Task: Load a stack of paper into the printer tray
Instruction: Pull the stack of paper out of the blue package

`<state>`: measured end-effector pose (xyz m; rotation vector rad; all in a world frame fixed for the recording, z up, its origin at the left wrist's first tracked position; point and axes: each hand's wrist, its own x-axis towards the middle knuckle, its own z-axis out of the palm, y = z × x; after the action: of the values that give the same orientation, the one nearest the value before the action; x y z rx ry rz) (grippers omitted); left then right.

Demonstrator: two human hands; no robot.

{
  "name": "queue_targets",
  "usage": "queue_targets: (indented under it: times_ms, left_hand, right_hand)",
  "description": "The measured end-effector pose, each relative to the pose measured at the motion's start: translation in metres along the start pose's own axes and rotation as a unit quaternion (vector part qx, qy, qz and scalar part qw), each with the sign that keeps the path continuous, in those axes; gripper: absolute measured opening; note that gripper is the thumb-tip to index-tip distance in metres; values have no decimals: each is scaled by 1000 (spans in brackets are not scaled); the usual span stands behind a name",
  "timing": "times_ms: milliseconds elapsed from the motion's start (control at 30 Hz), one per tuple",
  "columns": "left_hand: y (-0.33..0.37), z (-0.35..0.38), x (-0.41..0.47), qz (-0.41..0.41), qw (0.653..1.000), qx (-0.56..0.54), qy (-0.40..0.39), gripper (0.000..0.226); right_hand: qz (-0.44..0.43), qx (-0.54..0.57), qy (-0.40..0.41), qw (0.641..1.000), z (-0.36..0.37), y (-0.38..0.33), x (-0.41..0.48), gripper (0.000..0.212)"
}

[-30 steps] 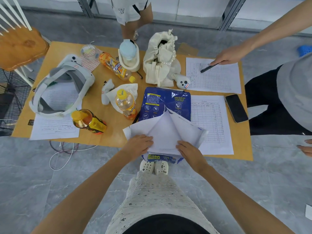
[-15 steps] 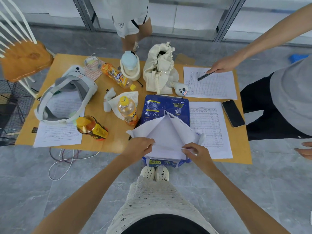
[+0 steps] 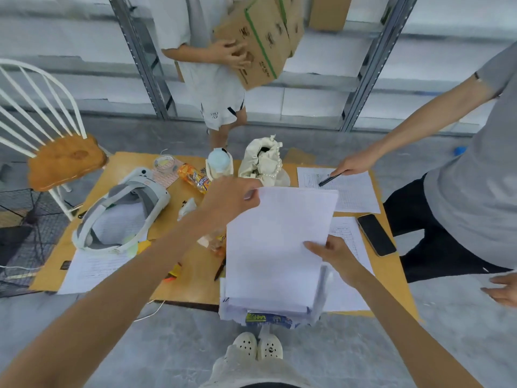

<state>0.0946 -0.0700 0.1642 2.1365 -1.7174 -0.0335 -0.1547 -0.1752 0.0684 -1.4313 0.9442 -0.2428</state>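
Observation:
A white stack of paper (image 3: 277, 242) is lifted above the wooden table (image 3: 190, 287), tilted up at its far end. My left hand (image 3: 232, 197) grips the stack's far left corner. My right hand (image 3: 333, 256) holds its right edge, thumb on top. Below the stack, at the table's near edge, lies the opened paper ream wrapper (image 3: 265, 317), white with a blue and yellow label. No printer is in view.
On the table lie a white headset (image 3: 123, 211), bottles (image 3: 194, 177), a cream bag (image 3: 263, 161), printed forms (image 3: 355, 191) and a black phone (image 3: 376, 235). A person at the right holds a pen (image 3: 330, 179). Another person carries a cardboard box (image 3: 257, 37) behind. A chair (image 3: 61, 161) stands left.
Both hands have pulled the stack of paper out of the wrapper and raised it above the table. The camera has tilted up, showing the person with the box.

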Motion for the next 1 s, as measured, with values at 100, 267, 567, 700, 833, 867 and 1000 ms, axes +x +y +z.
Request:
queue_targets:
  times_ms: [100,267,567,700,833,867,1000]
  left_hand:
    - [-1,-25,28,-31,999,-15,0,20]
    - [-4,-47,59,-64,998,-12,6,27]
    - [-3,-57,72,-81,989,-116,39,21]
    - [-7,-59,79,-83,972,-197,102,22]
    - [2,-51,64,-169,898,-383,139,77]
    - [6,-47,57,-196,876,-420,133,85]
    - [-6,-8,21,-284,740,-607,-60,96]
  right_hand:
    - [-8,11,8,1000,1,-20,1,24]
    - [-47,14,40,998,1,-43,1,25]
    - [-33,62,58,996,-3,-70,-2,18]
    - [-28,50,80,995,-5,-76,-2,17]
    - [-27,45,91,994,-7,-85,-2,10]
    - [-27,43,92,994,-7,-86,-1,12]
    - [-33,44,91,994,-7,-94,4,14]
